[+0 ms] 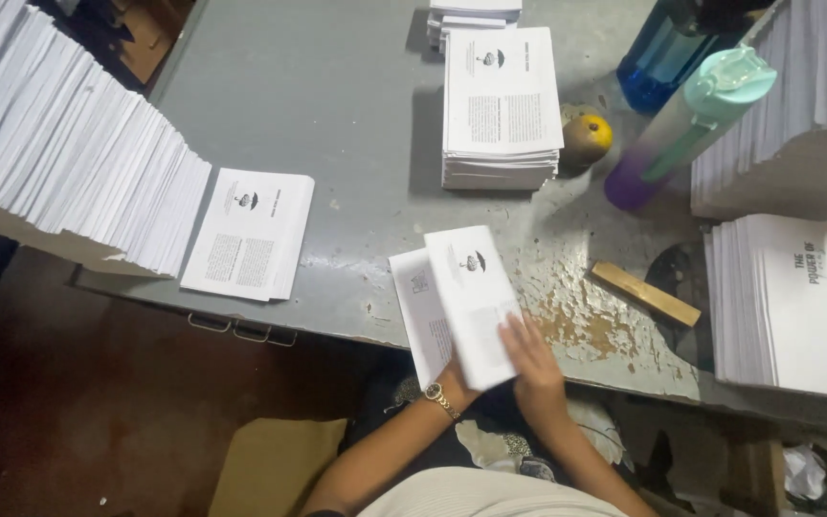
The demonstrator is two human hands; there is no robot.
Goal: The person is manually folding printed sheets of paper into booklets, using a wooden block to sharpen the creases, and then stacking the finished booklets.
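- Two printed sheets [457, 302] lie at the near edge of the grey table [337, 105], overlapping.
- Right hand [531, 359] presses flat, fingers spread, on the upper sheet.
- Left hand [452, 375], wearing a watch, sits under the sheets; its grip is hidden.
- Wooden block [645, 293] just right; booklet stack [501, 105] beyond.

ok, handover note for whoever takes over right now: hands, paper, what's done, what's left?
Left hand, with a wristwatch, holds the printed sheets from beneath at the table edge.
Right hand lies flat on top of them, pressing.
Done, apparently: folded stack at centre back, smaller pile at left.
Left: big unfolded stacks far left and right.
Wooden stick lies unused beside the right hand.
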